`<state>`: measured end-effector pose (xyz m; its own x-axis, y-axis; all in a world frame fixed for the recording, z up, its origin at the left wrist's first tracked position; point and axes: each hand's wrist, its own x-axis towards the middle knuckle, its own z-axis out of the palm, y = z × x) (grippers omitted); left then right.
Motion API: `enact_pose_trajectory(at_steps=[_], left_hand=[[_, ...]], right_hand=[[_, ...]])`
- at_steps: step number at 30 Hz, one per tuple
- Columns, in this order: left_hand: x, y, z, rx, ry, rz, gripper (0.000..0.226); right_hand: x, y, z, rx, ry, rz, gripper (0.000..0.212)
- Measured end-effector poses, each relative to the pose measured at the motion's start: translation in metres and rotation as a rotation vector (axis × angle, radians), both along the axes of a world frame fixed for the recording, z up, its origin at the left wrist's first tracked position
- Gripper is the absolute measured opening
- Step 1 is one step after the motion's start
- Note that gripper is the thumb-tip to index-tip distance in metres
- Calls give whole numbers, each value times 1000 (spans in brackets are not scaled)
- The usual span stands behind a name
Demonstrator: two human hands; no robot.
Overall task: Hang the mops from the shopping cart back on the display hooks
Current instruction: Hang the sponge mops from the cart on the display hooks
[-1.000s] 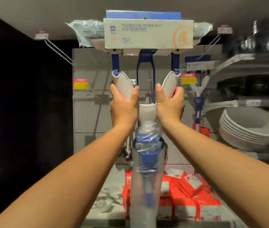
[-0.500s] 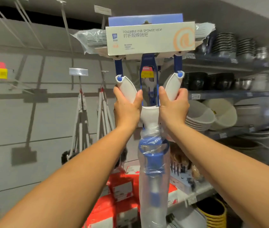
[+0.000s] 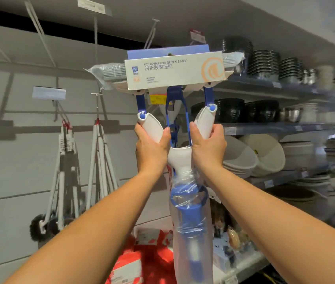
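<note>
Holding the sponge mop (image 3: 174,72) overhead, head up, in front of the grey display wall. Plastic-wrapped handle (image 3: 191,222) hanging down between the forearms. Gripping the left white yoke arm with the left hand (image 3: 151,148) and the right yoke arm with the right hand (image 3: 207,146). Fingers curled fully round on both, thumbs on the inner edges.

Not hung yet, by the look of it. Blue header card (image 3: 168,53) just below and in front of a wire display hook (image 3: 151,32). Cannot tell whether the hook tip is in the card's hole.

To do it well:
- Keep both grips symmetric to hold the head level.
- Raise to bring the card hole to hook-tip height, then push straight back along the wire, not up.
- Watch the red tag (image 3: 197,36) just above the card's right corner. Probable snag.
- Ease the weight on before letting go, one hand at a time.
- Damp handle swing. Stacked bowls (image 3: 265,64) on shelves near on the right, hanging brushes (image 3: 66,160) well apart on the left.
</note>
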<state>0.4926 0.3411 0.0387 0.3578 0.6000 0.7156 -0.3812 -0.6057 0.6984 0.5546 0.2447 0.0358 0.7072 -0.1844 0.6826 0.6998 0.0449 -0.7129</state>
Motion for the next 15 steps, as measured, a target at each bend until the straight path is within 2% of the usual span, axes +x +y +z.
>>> enact_pose_trajectory(at_steps=[6, 15], left_hand=[[69, -7, 7, 5, -2, 52, 66], [151, -23, 22, 44, -46, 137, 59]], right_hand=[[79, 1, 6, -11, 15, 52, 38], [172, -5, 23, 16, 0, 114, 37]])
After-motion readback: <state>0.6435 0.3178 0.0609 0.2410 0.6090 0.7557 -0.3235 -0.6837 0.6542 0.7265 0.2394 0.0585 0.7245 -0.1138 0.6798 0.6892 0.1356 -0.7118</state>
